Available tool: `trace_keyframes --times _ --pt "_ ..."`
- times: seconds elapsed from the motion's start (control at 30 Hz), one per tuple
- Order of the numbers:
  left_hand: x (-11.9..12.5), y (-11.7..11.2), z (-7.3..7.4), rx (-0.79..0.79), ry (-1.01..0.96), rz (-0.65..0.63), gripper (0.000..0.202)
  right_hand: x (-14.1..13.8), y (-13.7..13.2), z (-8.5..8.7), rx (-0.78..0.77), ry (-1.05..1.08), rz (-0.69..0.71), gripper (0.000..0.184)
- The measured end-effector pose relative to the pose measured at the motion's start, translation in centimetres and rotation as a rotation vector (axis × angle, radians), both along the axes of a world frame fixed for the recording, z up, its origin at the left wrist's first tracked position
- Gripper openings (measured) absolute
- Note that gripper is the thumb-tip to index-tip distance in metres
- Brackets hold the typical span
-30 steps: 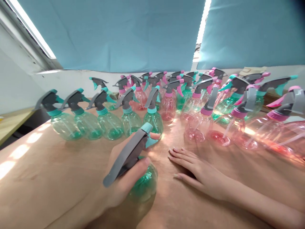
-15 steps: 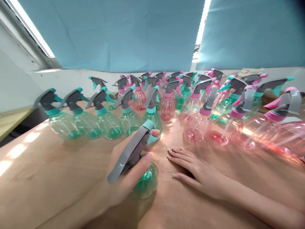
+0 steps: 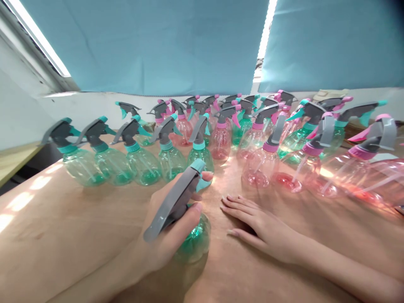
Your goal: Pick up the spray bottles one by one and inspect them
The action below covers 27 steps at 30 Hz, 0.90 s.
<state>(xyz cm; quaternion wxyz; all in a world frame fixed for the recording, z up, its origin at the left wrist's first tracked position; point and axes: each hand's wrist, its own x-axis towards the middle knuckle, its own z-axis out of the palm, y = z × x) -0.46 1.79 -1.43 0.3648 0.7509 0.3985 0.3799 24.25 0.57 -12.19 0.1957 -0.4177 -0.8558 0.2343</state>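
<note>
My left hand (image 3: 172, 223) is closed around the neck of a green spray bottle (image 3: 197, 242). Its grey trigger head with a turquoise nozzle points forward and to the right, and part of the clear green body shows below my fingers. My right hand (image 3: 252, 219) lies flat on the wooden table (image 3: 104, 244), fingers stretched out, holding nothing. Just beyond my left hand stands another green spray bottle (image 3: 201, 158). A pink spray bottle (image 3: 259, 168) is the nearest one in front of my right hand.
A row of green spray bottles (image 3: 143, 164) stands at the left. Pink spray bottles (image 3: 311, 164) line the right, with pink and green ones mixed at the back. Behind them are a white wall and a blue blind (image 3: 164, 46). A yellowish wooden surface (image 3: 19, 162) lies far left.
The view has shifted very slightly. My left hand still grips the green spray bottle in about the same place, and my right hand stays flat on the table.
</note>
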Motion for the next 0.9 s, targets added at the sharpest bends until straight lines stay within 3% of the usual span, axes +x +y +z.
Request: trace_keyframes --times 0.9 --pt "-0.01 -0.04 0.68 0.043 0.119 0.011 0.044 0.01 0.08 -0.02 0.014 -0.049 0.007 0.056"
